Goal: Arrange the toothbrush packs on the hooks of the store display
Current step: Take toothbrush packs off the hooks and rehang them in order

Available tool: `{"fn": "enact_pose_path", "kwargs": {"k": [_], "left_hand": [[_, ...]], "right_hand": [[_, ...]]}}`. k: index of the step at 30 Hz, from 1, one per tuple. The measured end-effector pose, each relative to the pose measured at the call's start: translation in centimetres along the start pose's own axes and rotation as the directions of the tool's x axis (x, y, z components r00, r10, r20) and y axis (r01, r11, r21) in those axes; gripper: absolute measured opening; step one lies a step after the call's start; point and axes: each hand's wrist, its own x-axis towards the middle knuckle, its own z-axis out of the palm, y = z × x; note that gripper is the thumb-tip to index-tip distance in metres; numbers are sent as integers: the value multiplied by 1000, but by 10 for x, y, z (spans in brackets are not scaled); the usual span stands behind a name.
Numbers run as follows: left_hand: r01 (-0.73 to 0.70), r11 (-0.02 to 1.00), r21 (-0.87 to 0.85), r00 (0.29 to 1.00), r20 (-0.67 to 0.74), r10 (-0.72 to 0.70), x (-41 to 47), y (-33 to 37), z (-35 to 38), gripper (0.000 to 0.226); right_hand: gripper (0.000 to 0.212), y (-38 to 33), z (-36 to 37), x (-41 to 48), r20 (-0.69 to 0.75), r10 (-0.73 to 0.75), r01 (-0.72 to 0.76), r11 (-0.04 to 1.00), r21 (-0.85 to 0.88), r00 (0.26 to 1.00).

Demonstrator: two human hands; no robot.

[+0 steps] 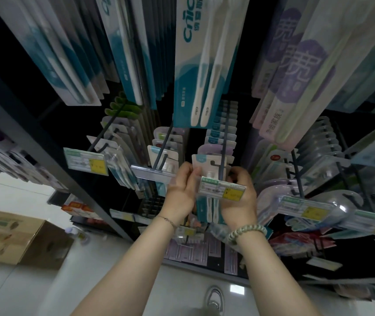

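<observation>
My left hand pinching the white-and-teal carded toothbrush pack at its left edge, my right hand curled round its right edge, at the dark metal hook.

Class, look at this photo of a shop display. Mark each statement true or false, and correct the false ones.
1. The left hand and right hand both hold one white-and-teal toothbrush pack at a dark metal hook. True.
2. The pale green beaded bracelet is on the left wrist. False: it is on the right wrist; the left wears a thin chain bracelet.
3. A brown cardboard box stands on the floor at the left. True.
4. The price label in front of the held pack is entirely red. False: it is white and green with a yellow patch.
</observation>
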Motion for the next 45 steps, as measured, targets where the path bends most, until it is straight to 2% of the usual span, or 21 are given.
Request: {"fn": "enact_pose_path", "kwargs": {"k": [3, 5, 9, 13, 17, 22, 25, 32, 36, 37, 39, 45], "left_hand": [[11, 999, -36, 999, -36, -13, 0, -1, -1, 21], [12, 997, -74, 997, -80, -18, 1, 0, -3, 19], [45, 997, -63, 996, -75, -50, -4, -5, -9, 23], [71, 996, -53, 994, -84, -76, -10, -8, -12, 17], [51, 999, 0, 994, -96, -51, -12, -11, -15, 17], [62, 998, 20, 991, -118, -59, -15, -11, -19, 19], [68, 997, 38, 990, -128, -63, -17, -9, -20, 22], [49, 998, 51, 989, -144, -41, -28, -2, -25, 22], [57, 997, 56, 988, -150, -48, -37, -2, -29, 25], [53, 996, 65, 989, -143, -43, -39, -3, -30, 25], [41, 994, 97, 992, -122, -29, -43, -6, -33, 24], [14, 991, 134, 999, -54, -7, -59, -20, -44, 4]], "right_hand": [[51, 2, 1, 3, 31, -19, 18, 1000, 20, 999], [51, 2, 3, 6, 54, 19, -20, 1000, 6, 998], [26, 0, 3, 10, 83, 80, -82, 996, 27, 993], [7, 0, -2, 8, 147, 95, -104, 993, 56, 985], [24, 4, -1, 8, 123, 35, -33, 999, -20, 992], [25, -1, 1, 10, 151, 30, -25, 999, -35, 988], [15, -2, 3, 8, 129, 45, -43, 999, -19, 991], [29, -16, -4, -1, 197, 46, -37, 998, -49, 979], [18, -15, -4, -10, 130, 91, -75, 989, -127, 987], [22, -14, -4, -14, 114, 99, -82, 986, -142, 989], [31, -11, -4, -24, 131, 74, -47, 979, -197, 989], [28, -5, 2, -54, 173, 38, 4, 971, -240, 984]]}}
